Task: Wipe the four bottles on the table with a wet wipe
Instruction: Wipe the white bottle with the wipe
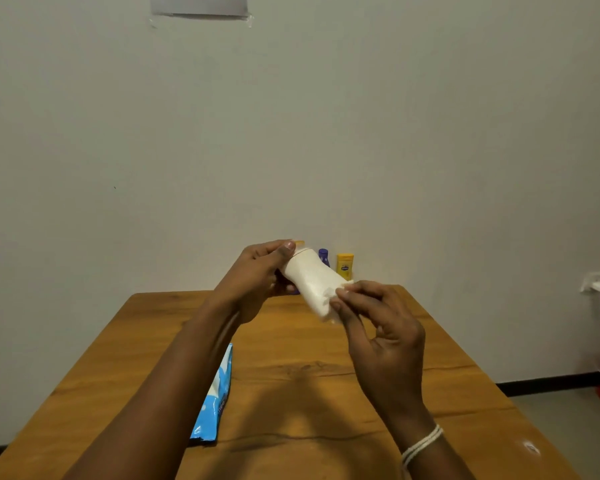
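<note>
head view, one frame. white bottle (312, 278) was held in the air above the far half of the wooden table (291, 358), tilted, cap end up-left, base toward the right hand. left hand (257, 278) gripped the cap end, fingers curled round it, thumb lying along the neck. right hand (378, 327) pinched the wet wipe (329, 299) between thumb and fingertips against the lower end of the bottle; the other fingers were loosely bent. the wipe was white on white, so its edges were hard to separate from the bottle.

purple bottle (323, 257) and yellow bottle (344, 267) stood upright at the far edge of the table by the wall, close together. an orange cap (299, 243) showed behind the left thumb, probably the fourth bottle; mostly hidden. blue wipe pack (215, 396) lay on the table near the left forearm.

risks, judged:
- the hold sits at the cap only; a damp surface could let the bottle slip or twist out.
- a small pinch of wipe may cover only part of the surface, leaving patches.
- setting it back could knock over the standing bottles, which are close together.
</note>
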### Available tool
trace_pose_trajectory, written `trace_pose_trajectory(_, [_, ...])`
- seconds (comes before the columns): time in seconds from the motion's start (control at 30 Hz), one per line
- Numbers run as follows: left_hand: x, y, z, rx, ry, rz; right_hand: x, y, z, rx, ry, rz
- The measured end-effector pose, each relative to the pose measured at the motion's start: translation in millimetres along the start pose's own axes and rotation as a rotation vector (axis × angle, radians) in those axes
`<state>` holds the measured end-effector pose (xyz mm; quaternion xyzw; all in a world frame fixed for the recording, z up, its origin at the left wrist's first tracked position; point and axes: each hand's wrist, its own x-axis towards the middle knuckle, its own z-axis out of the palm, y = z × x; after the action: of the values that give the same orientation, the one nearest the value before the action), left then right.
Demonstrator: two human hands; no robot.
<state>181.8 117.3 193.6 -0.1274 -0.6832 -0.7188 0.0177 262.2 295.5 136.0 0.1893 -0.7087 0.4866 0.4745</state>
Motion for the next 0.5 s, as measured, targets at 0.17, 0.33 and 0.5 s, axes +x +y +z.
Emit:
trace_pose_trajectory(0.17, [1,-4,9,-0.257,0.100,-0.204,-5,-8,16,0.037,0.172,0.004])
trace_pose_trajectory(0.33, [0,-7,2,-0.292,0.105,-0.228,-9,-6,15,0.036,0.083,-0.088])
trace_pose_trajectory(0.5, [1,-10,0,-0.209,0.122,-0.147,-13,-14,17,0.018,0.086,-0.007])
